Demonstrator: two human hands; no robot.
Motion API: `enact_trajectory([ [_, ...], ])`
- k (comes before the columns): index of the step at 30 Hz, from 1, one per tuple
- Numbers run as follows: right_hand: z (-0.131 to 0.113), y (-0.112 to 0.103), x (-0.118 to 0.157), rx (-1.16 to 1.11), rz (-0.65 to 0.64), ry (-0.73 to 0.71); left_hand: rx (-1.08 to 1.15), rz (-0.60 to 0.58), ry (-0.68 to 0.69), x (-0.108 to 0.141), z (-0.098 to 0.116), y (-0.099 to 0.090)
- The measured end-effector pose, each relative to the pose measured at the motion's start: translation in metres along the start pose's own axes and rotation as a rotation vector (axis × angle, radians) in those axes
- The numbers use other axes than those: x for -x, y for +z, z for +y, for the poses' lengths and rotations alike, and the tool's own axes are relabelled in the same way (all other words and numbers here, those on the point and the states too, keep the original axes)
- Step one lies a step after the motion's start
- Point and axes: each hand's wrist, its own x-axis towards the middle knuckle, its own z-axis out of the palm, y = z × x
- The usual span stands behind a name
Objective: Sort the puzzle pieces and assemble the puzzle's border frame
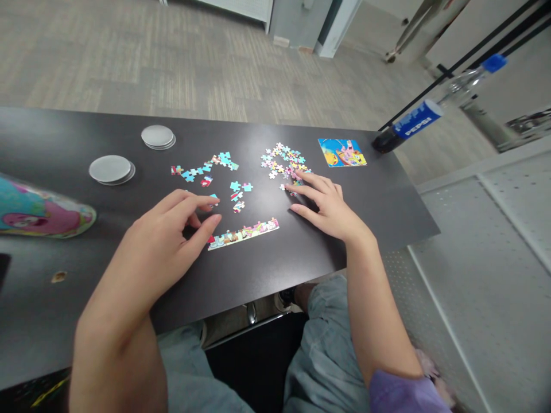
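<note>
Many loose pieces [280, 168]: probably light, stiff; pinch edges.
Joined strip [245, 233]: likely fragile at seams.
Left hand [166, 235]: open, thumb parted.
Right hand [325, 206]: spread open.

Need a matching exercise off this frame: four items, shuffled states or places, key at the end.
Items
1. Clear plastic bottle with blue cap
2. Thin, round white discs
3. Joined strip of multicoloured puzzle pieces
4. Bare right hand

States or places
A. In two stacks
B. Fingertips at the heap of small, loose puzzle pieces
C. Straight edge facing the person
D. Marked PEPSI

Pairs: 1-D, 2-A, 3-C, 4-B
</note>
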Motion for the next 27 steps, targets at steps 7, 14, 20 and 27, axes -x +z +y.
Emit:
enact_trajectory([
  [7, -0.003, 0.002, -0.004, -0.042, 0.043, 0.077, -0.01, 0.005, -0.006, -0.001, 0.001, 0.0],
  [14, -0.019, 0.009, -0.017, -0.034, -0.002, 0.037, -0.031, -0.005, -0.015, -0.002, 0.0, 0.001],
  [20, -0.014, 0.003, -0.015, -0.056, 0.021, 0.038, -0.024, -0.005, -0.025, -0.002, 0.001, 0.0],
  [27, -0.012, 0.006, -0.021, -0.039, -0.003, 0.062, -0.024, -0.01, -0.037, -0.002, 0.004, -0.003],
])
